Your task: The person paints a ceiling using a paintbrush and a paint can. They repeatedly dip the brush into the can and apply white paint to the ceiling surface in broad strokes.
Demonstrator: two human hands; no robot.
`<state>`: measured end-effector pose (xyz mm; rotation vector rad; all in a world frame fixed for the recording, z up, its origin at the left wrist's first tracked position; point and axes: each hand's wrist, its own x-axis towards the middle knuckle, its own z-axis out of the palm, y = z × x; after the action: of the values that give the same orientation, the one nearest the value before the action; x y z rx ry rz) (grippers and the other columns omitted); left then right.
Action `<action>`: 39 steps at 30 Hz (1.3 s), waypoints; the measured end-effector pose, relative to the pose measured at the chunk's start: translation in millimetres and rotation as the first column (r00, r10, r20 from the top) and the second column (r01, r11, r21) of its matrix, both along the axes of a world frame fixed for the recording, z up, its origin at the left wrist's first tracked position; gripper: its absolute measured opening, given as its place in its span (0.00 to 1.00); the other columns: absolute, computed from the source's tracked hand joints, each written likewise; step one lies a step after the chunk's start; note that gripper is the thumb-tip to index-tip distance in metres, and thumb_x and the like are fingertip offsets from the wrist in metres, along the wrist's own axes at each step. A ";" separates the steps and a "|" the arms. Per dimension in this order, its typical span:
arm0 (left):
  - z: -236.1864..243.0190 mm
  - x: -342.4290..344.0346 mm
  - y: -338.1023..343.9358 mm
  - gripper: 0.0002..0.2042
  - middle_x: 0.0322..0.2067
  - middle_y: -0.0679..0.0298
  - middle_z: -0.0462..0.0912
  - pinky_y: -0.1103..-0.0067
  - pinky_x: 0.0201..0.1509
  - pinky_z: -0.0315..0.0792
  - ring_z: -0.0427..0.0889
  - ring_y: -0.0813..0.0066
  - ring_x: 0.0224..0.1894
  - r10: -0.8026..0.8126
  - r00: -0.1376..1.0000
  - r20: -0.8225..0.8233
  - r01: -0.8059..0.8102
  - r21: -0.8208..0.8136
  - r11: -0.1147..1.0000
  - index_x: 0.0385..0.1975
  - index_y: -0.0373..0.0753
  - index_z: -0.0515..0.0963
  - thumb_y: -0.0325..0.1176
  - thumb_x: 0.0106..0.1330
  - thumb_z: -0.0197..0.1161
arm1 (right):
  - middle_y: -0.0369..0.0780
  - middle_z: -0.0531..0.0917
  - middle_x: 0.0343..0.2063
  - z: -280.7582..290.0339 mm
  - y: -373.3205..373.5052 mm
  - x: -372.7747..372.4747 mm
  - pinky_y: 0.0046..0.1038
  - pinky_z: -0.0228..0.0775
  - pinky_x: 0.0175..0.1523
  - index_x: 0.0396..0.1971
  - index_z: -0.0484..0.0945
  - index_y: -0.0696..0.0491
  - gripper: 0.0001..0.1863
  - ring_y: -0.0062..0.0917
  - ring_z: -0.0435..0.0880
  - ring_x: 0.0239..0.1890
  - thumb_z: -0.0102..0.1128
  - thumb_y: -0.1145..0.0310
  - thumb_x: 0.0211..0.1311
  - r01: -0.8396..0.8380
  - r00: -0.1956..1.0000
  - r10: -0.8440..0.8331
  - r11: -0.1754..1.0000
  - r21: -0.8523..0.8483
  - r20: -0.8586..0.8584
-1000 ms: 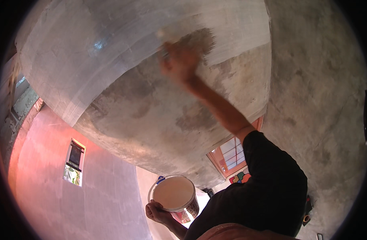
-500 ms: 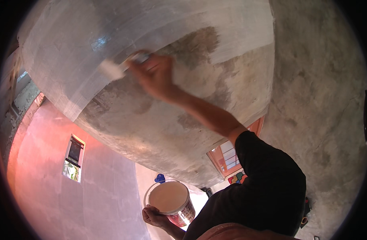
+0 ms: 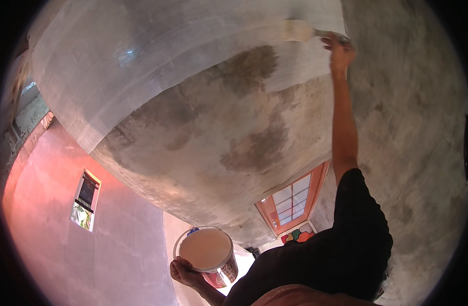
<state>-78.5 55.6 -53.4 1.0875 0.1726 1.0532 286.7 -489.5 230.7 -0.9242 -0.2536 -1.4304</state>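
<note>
Stretched far up to the right, my right hand [image 3: 341,52] grips the handle of a wide paintbrush [image 3: 298,30]. The brush's pale bristles point left and lie at or close to the whitish coated band of the wall [image 3: 188,48]; contact cannot be made out. Below that band the wall is bare grey-brown plaster with darker patches. Low in view, my left hand [image 3: 185,271] is closed at the rim and wire handle of a bucket [image 3: 221,270]. Pale, cream-coloured liquid fills much of the bucket.
An adjoining bare plaster wall [image 3: 407,102] runs down the right. A wooden-framed glazed door [image 3: 293,200] stands below, near a colourful mat [image 3: 298,234]. On the left are a pinkish-lilac wall [image 3: 127,234] and a narrow window [image 3: 86,200]. A blue object [image 3: 193,231] lies behind the bucket.
My right hand has carried the brush from the left-middle of the wall up to the far right, near the corner. My left hand still holds the bucket, now slightly further left in view.
</note>
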 end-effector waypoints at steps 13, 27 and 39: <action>4.1 -5.5 -6.0 0.19 0.12 0.69 0.64 0.85 0.20 0.53 0.60 0.84 0.15 -0.066 0.997 -0.040 0.068 0.048 0.997 0.13 0.41 0.61 0.33 0.69 0.52 | 0.45 0.83 0.26 -7.2 56.0 -85.1 0.28 0.76 0.27 0.29 0.80 0.66 0.08 0.37 0.86 0.28 0.65 0.76 0.53 -0.081 0.994 0.078 0.996 0.038 0.081; 8.4 -28.6 -6.5 0.15 0.15 0.67 0.68 0.84 0.24 0.54 0.64 0.82 0.19 0.031 0.985 -0.172 -0.019 0.070 0.997 0.14 0.34 0.69 0.30 0.66 0.52 | 0.41 0.83 0.26 -65.1 357.5 -142.2 0.29 0.77 0.32 0.31 0.81 0.61 0.05 0.27 0.83 0.24 0.63 0.75 0.56 -0.890 0.445 0.789 0.339 -0.304 -0.423; -7.3 -58.5 -8.2 0.15 0.15 0.68 0.68 0.84 0.24 0.54 0.64 0.83 0.19 0.137 0.974 -0.182 -0.150 -0.060 0.987 0.16 0.33 0.71 0.31 0.66 0.54 | 0.40 0.83 0.26 -13.9 604.0 -87.0 0.24 0.79 0.36 0.28 0.80 0.65 0.08 0.24 0.84 0.28 0.65 0.74 0.57 -0.829 0.461 0.886 0.411 -0.378 -0.047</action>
<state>-137.0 47.4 -60.7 1.1150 0.4357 1.0696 199.7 114.6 216.8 -0.7497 -1.0043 -0.4426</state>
